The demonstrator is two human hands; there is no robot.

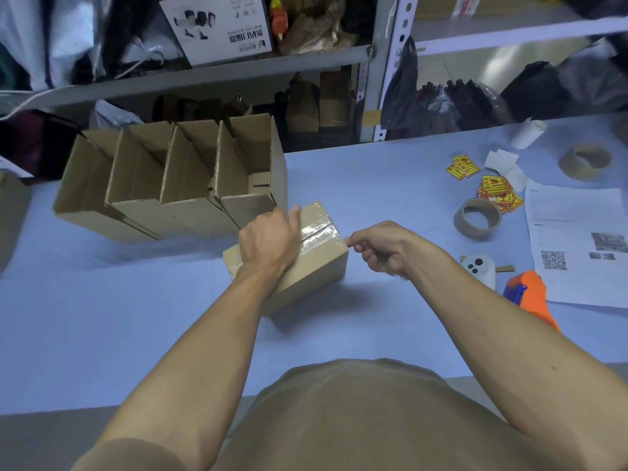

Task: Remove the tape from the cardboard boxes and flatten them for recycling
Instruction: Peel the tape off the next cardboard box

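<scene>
Both hands hold the taped box [316,263], its seam running toward the shelves.

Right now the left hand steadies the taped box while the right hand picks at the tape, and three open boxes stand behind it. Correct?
Nearly. The head view shows four open boxes, not three. The rest holds.

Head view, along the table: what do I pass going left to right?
Row of open cardboard boxes → left hand on the taped box → right hand at the tape's end → empty tape core → printed sheet.
</scene>
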